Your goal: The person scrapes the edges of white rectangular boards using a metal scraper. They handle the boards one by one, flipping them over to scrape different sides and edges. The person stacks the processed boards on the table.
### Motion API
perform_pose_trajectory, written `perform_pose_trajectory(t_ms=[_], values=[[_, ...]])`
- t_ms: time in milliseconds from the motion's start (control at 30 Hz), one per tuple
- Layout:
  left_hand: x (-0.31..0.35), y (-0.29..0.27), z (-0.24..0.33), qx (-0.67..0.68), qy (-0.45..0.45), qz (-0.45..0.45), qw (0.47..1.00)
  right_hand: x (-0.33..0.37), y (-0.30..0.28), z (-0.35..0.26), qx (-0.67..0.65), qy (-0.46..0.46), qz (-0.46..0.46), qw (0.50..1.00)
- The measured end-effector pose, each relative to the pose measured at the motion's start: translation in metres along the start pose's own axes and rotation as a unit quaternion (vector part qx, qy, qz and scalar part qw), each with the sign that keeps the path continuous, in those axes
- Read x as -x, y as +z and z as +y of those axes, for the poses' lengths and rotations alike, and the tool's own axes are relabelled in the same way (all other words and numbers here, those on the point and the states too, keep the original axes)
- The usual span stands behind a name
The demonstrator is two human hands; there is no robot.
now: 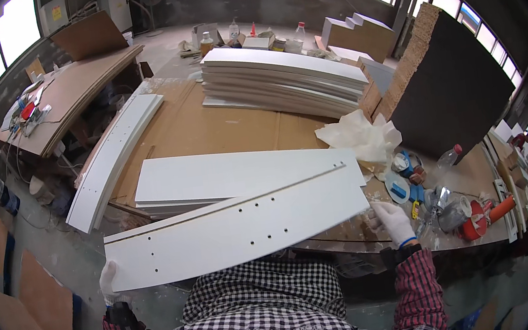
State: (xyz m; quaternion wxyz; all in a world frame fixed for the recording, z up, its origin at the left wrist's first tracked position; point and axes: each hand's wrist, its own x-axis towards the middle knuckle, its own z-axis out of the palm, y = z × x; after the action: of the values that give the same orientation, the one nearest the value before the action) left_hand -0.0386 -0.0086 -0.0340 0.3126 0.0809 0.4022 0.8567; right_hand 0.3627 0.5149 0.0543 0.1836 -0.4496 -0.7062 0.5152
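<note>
A long white board [232, 228] with drilled dark holes and a thin groove along its far edge lies across in front of me. It is tilted, its right end farther away than its left. My left hand [109, 283], in a white glove, is closed on the board's near left corner, with the fingers partly hidden behind it. At the right end my right hand [392, 222], also gloved in white, is closed with its fingertips at the board's edge. Just beyond, more white boards [212, 170] lie stacked, partly covered by the held one.
A taller stack of white boards [279, 77] stands at the back of the cardboard-covered table [206, 122]. Another drilled board [115, 157] lies along the left edge. On the right are crumpled paper [363, 136], a blue tape dispenser [416, 192], a red cup [474, 225] and a dark upright panel [448, 83].
</note>
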Motion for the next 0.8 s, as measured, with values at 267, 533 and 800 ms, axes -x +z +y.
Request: perform_pose_trajectory(t_ms=[267, 533, 800], values=[[0.01, 0.063, -0.021, 0.001, -0.035, -0.058, 0.998, -0.021, 0.061, 0.015, 0.507, -0.006, 0.036, 0.861], [0.028, 0.093, -0.024, 0.04, -0.126, -0.075, 0.988, -0.011, 0.057, 0.013, 0.457, 0.025, 0.082, 0.885], [0.032, 0.087, -0.031, 0.069, -0.133, -0.055, 0.987, -0.019, 0.052, 0.001, 0.508, 0.09, -0.014, 0.856]])
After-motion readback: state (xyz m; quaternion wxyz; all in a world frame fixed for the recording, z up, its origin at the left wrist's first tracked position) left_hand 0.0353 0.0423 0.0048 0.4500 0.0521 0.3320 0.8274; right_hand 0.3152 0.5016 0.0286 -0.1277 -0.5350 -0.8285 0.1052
